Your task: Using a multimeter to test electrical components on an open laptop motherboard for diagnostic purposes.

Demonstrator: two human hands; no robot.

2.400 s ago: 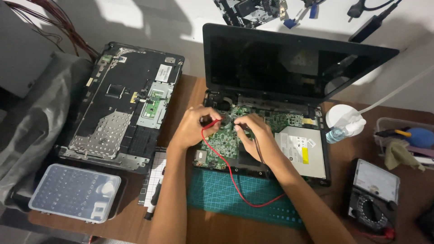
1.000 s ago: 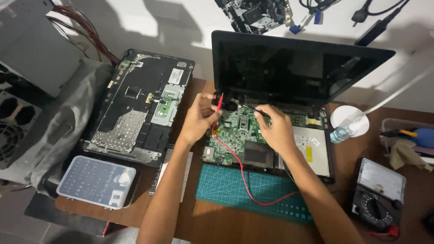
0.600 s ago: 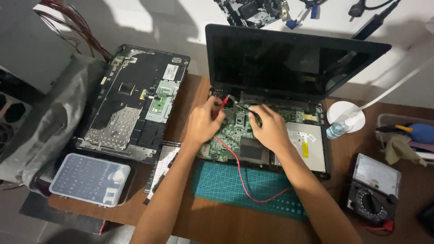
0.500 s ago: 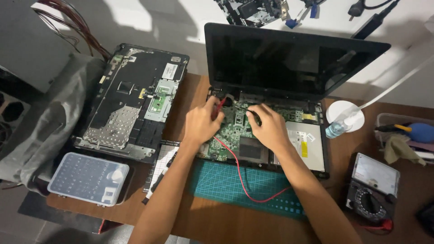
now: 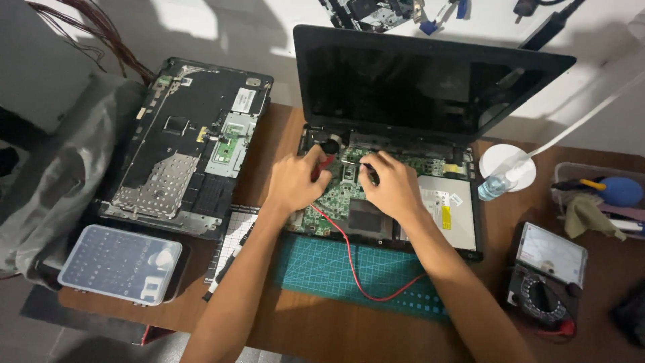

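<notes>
Brown worktop (image 5: 282,141), open laptop board (image 5: 349,195). Left hand (image 5: 295,183) pinching red probe (image 5: 322,163), tip up-right; right hand (image 5: 393,188) closed on black probe (image 5: 371,172), just beside.

Brown wooden table (image 5: 322,329) w/ green cutting mat (image 5: 336,269), opened laptop (image 5: 403,134), multimeter (image 5: 547,275), clear parts box (image 5: 121,263).

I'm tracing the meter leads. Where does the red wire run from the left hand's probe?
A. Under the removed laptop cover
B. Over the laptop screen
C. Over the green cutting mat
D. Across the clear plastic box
C: the red wire drops from the left hand and loops across the green cutting mat toward the meter.
</notes>
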